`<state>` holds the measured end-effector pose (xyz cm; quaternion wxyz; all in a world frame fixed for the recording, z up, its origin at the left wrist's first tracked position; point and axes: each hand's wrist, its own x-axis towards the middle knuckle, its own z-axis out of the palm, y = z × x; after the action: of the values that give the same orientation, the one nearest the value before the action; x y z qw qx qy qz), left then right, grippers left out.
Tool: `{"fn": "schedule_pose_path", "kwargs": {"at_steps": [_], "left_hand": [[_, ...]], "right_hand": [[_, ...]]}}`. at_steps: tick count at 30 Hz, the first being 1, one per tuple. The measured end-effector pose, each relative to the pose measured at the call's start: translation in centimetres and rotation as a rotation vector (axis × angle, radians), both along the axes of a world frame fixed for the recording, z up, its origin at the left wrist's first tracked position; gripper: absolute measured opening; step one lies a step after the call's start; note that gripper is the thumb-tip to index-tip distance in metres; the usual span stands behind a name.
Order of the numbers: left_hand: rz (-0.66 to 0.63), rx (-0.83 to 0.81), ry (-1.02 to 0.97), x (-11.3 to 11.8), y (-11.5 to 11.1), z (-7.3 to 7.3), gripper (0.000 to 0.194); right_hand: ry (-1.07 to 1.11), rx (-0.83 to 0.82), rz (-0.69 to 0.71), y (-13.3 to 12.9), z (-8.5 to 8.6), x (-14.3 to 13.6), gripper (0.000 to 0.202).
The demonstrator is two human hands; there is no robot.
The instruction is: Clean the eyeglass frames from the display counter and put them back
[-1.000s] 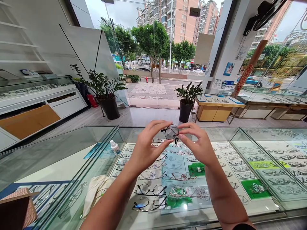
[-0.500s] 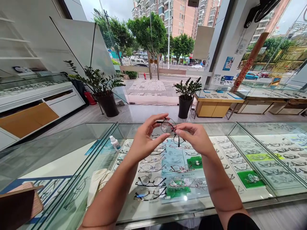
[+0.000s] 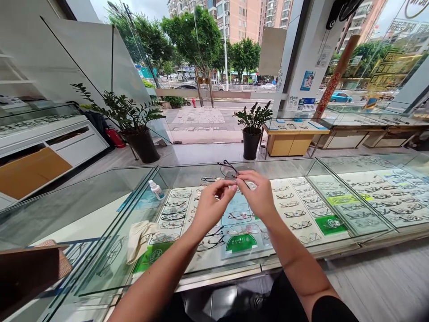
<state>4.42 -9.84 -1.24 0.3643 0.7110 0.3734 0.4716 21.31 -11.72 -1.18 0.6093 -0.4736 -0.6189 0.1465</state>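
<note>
Above the glass display bench [image 3: 217, 277], near its far side. With the left hand [image 3: 212, 203], thumb and fingertips pressed together; cannot tell on what. With the right hand [image 3: 259, 196], pinching thin dark-rimmed eyeglasses [image 3: 229, 170]. Seemingly handling the frame in air; calling next for light, steady fingers.
</note>
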Motion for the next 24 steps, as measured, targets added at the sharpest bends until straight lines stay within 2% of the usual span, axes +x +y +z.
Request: {"fn": "schedule_pose_path", "kwargs": {"at_steps": [5,9,12,15,17,19,22,24], "left_hand": [[-0.009,-0.214,-0.188,0.9,-2.2,-1.9,0.040],[0.015,-0.308,-0.243,1.2,-3.0,-2.7,0.048],[0.008,-0.323,-0.211,1.1,-2.8,-3.6,0.049],[-0.030,-0.278,-0.087,0.7,-1.5,-4.1,0.049],[-0.061,-0.219,0.058,0.4,-0.1,-3.9,0.049],[-0.072,-0.113,0.265,0.2,1.6,-3.2,0.046],[-0.096,0.105,0.670,0.5,4.1,-1.7,0.043],[-0.126,0.161,0.791,1.0,5.7,-1.2,0.038]], "right_hand": [[-0.083,0.081,-0.156,-3.3,-2.7,-1.7,0.020],[-0.215,0.060,-0.201,-5.2,-4.5,-2.7,0.029],[-0.261,0.028,-0.170,-6.6,-5.0,-2.5,0.031],[-0.248,0.034,-0.151,-7.0,-5.1,-1.0,0.027],[-0.271,-0.022,-0.206,-6.1,-5.5,1.0,0.023],[-0.387,-0.229,-0.307,-4.2,-6.4,3.3,0.027],[-0.440,-0.385,-0.334,-0.5,-8.5,6.9,0.038],[-0.463,-0.476,-0.327,1.7,-10.2,8.7,0.044]]}}
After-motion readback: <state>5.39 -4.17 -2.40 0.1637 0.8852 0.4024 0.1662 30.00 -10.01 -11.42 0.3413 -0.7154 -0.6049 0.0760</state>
